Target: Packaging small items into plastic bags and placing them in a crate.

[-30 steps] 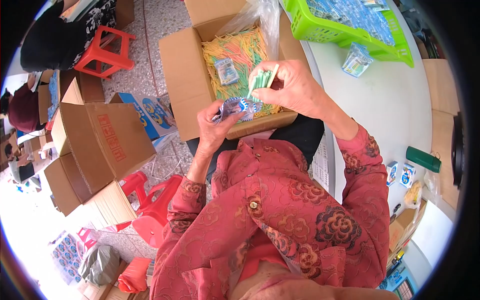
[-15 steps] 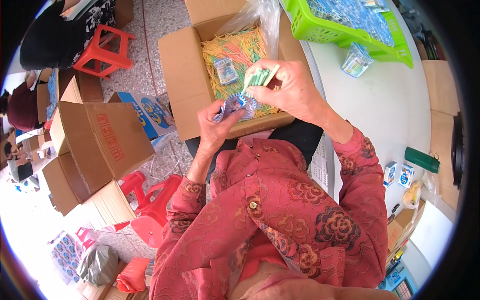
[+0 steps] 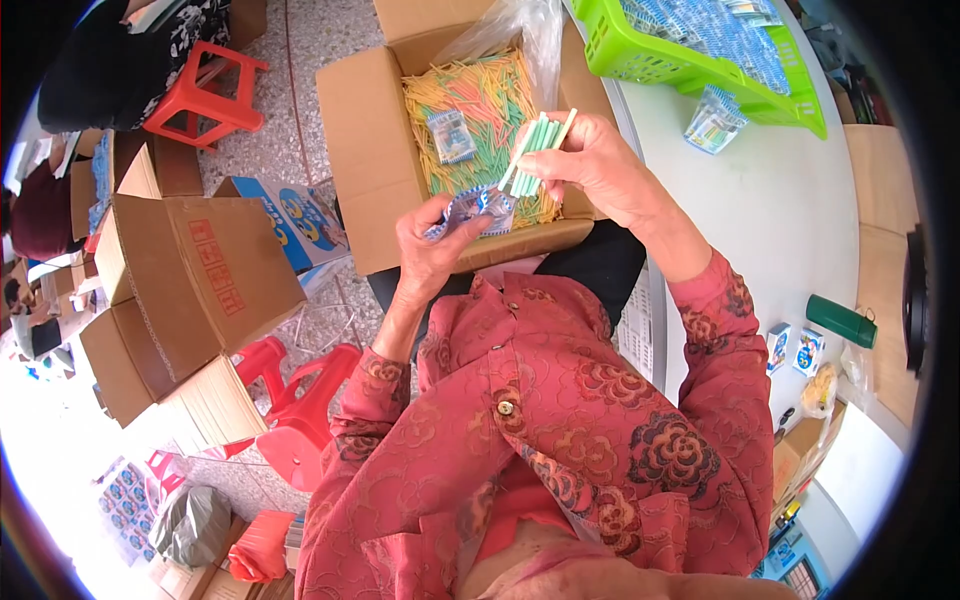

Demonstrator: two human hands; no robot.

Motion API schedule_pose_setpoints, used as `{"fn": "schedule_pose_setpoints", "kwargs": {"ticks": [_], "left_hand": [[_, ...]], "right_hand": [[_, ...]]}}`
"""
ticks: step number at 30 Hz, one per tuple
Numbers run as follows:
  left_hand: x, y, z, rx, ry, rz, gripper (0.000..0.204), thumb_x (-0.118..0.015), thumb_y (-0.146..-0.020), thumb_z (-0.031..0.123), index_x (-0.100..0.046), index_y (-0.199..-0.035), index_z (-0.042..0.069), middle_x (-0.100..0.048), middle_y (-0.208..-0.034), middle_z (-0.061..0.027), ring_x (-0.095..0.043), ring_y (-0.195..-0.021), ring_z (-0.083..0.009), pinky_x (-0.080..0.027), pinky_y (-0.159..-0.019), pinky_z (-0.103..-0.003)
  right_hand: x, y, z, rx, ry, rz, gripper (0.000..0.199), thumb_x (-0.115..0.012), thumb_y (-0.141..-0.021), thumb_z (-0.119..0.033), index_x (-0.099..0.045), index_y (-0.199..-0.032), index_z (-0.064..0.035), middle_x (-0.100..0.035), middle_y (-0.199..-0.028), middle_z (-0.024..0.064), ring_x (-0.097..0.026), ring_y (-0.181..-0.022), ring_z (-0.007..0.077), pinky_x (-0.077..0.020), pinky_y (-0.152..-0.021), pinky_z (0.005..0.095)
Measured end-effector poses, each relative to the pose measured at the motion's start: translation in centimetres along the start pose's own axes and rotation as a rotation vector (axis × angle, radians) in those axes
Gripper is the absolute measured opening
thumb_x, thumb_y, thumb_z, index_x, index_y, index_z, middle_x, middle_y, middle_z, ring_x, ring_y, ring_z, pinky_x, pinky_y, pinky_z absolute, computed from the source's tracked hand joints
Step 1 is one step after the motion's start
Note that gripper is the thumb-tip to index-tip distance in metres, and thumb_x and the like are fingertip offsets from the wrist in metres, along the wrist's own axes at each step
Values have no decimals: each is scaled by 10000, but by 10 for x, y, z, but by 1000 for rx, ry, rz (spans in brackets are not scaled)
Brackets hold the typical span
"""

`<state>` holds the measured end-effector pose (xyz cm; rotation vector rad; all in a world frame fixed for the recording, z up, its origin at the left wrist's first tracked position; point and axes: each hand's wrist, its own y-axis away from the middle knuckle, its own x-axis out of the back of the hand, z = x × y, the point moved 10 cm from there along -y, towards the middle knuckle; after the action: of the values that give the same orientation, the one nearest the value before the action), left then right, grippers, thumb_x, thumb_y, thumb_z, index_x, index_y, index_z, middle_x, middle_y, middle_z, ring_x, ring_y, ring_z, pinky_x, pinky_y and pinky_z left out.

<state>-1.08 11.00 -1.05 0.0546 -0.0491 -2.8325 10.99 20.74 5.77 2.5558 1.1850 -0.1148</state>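
Observation:
My left hand (image 3: 426, 250) pinches a small clear packet with blue printed edges (image 3: 468, 210), held over the near side of an open cardboard box (image 3: 368, 165). To its right, my right hand (image 3: 612, 172) grips a bunch of thin pale green and whitish sticks (image 3: 538, 152) between thumb and fingers. Their lower ends point down at the packet's mouth; whether any are inside it I cannot tell. Loose yellow, orange and green sticks (image 3: 480, 85) fill the box. On top of them lies a similar packet (image 3: 452, 136), with a clear plastic liner (image 3: 540, 50) at the far right corner.
A white table (image 3: 790, 200) on the right bears a green basket (image 3: 640, 62) of blue packets, a single packet (image 3: 714, 120), and a dark green bottle (image 3: 842, 321). Open brown cartons (image 3: 200, 270) and red stools (image 3: 300, 420) stand on the left. Another person (image 3: 90, 80) sits at the far left.
My right hand has shifted slightly right, and the sticks now stand more upright with more of their length showing. My left hand and the packet have barely moved.

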Motion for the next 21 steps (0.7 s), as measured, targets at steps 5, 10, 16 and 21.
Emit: {"fn": "schedule_pose_setpoints", "kwargs": {"ticks": [5, 10, 16, 21], "left_hand": [[-4, 0, 6, -32, -62, -56, 167, -730, -703, 50, -570, -687, 8, -486, -607, 39, -415, -578, -35, -348, -504, -205], [-5, 0, 5, -40, -59, -52, 139, -729, -709, 57, -600, -729, 7, -496, -616, 38, -421, -581, -36, -354, -507, -206], [-8, 1, 4, 57, 27, -58, 155, -716, -738, 71, -650, -855, -5, -564, -693, 34, -453, -620, -33, -383, -544, -194], [-12, 3, 1, 89, 150, -57, 204, -707, -750, 63, -649, -929, -16, -623, -777, 9, -509, -689, -35, -426, -612, -188]], "right_hand": [[4, -3, 9, -68, -84, -10, 154, -633, -805, -130, -612, -923, -32, -581, -726, -3, -519, -572, 38, -423, -501, 168], [-1, -1, 2, -15, 14, -27, 141, -634, -801, -119, -609, -913, -38, -585, -736, -5, -517, -575, 34, -416, -503, 169], [-12, 4, -16, 153, 53, -27, 93, -622, -794, -67, -599, -876, -32, -575, -783, -13, -501, -646, 22, -412, -558, 177], [-20, 9, -27, 230, 186, -57, 93, -621, -790, -48, -590, -873, -21, -575, -804, -16, -503, -685, 32, -417, -602, 190]]}}
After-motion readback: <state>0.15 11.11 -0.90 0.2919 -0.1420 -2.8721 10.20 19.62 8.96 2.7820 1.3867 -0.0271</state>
